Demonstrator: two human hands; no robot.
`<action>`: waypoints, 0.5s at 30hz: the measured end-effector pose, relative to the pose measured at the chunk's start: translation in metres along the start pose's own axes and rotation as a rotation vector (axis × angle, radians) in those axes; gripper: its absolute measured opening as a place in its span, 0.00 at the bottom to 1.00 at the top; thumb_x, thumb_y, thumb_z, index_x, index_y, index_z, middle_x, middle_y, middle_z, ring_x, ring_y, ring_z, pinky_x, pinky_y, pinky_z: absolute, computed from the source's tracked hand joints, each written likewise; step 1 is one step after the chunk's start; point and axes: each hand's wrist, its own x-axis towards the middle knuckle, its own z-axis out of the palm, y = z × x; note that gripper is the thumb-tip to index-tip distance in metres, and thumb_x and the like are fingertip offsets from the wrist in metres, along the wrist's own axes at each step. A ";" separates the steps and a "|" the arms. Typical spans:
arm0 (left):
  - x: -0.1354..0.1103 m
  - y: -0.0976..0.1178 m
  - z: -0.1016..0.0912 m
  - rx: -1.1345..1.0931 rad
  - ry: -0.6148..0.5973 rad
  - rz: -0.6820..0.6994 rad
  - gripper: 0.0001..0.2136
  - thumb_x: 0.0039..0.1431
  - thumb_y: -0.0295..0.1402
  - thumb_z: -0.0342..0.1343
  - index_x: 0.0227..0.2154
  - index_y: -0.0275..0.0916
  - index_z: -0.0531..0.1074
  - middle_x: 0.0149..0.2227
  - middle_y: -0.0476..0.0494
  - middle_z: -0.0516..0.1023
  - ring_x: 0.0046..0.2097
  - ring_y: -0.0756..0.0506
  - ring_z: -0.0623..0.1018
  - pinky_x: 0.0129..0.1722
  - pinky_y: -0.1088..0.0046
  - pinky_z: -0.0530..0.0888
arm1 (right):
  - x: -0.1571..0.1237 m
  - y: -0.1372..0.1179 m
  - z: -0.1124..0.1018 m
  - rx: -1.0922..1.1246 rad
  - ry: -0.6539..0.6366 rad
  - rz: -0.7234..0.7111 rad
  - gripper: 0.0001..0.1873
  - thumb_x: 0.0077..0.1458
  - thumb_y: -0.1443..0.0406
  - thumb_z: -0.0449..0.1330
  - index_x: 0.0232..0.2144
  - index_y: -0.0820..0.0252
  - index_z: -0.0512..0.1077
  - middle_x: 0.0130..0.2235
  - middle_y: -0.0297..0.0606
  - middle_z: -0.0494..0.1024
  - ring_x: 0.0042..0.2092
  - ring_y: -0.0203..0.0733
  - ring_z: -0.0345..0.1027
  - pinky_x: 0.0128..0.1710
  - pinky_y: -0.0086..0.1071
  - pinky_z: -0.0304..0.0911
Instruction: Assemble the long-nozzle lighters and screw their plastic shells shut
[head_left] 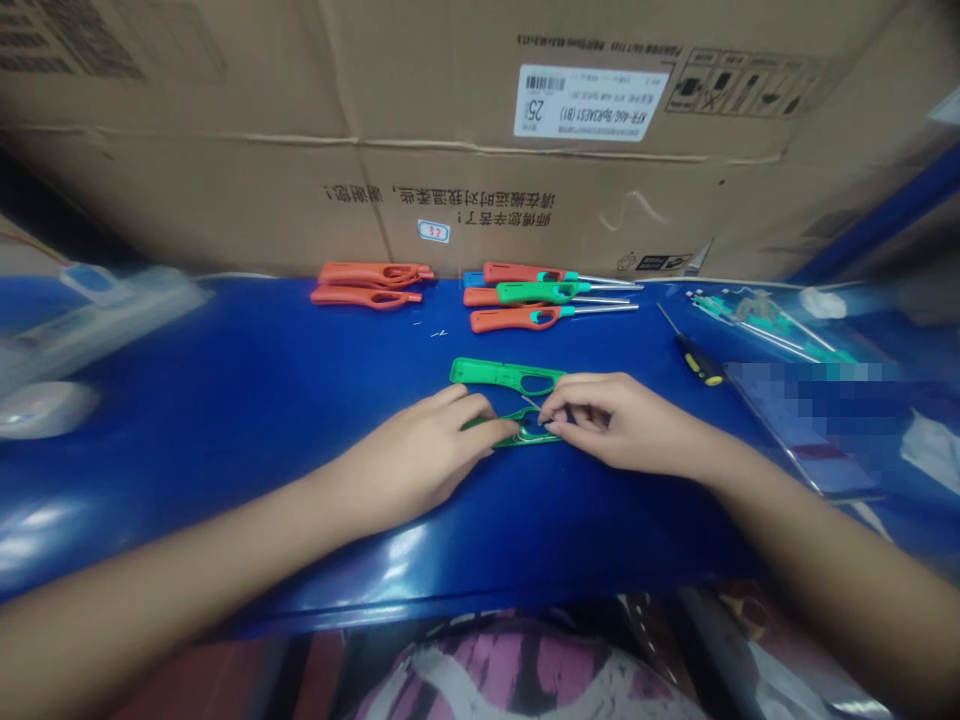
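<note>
My left hand [455, 437] is closed on a green lighter shell half [504, 447] lying on the blue table, its fingers covering much of the handle. At the shell's right end my right hand [600, 418] has its fingertips pinched together. A thin pale wire-like piece [529, 403] shows at those fingertips; its exact kind is too small to make out. Just beyond both hands lies a second green shell half [499, 374], inner side up, with a trigger opening at its right end. The right fingers come close to that end.
Orange lighter shells [373, 285] lie at the back left. Several lighters with metal tubes [555, 318] are grouped behind the hands. A screwdriver [699, 360], a phone [802, 430] and a bag of tube parts [772, 325] are on the right. A cardboard wall [262, 200] stands behind.
</note>
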 end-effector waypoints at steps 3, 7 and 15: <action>0.001 -0.001 0.005 -0.034 0.068 -0.012 0.16 0.70 0.31 0.48 0.57 0.34 0.69 0.48 0.37 0.75 0.49 0.41 0.72 0.52 0.60 0.74 | 0.000 0.000 0.004 -0.058 0.041 -0.003 0.08 0.59 0.70 0.58 0.39 0.61 0.77 0.33 0.34 0.75 0.27 0.30 0.61 0.29 0.26 0.58; 0.001 -0.002 0.006 -0.006 0.057 0.014 0.15 0.71 0.30 0.47 0.55 0.33 0.71 0.47 0.36 0.74 0.49 0.41 0.73 0.50 0.60 0.76 | 0.001 0.001 0.009 -0.110 0.062 -0.046 0.09 0.59 0.70 0.58 0.39 0.61 0.78 0.36 0.37 0.77 0.31 0.32 0.66 0.31 0.28 0.59; 0.001 0.002 0.004 0.100 -0.011 0.031 0.15 0.70 0.27 0.47 0.55 0.32 0.72 0.47 0.36 0.74 0.48 0.40 0.73 0.49 0.59 0.77 | -0.001 -0.002 0.013 -0.307 0.020 -0.077 0.11 0.64 0.68 0.53 0.43 0.61 0.75 0.41 0.41 0.77 0.40 0.41 0.72 0.39 0.33 0.65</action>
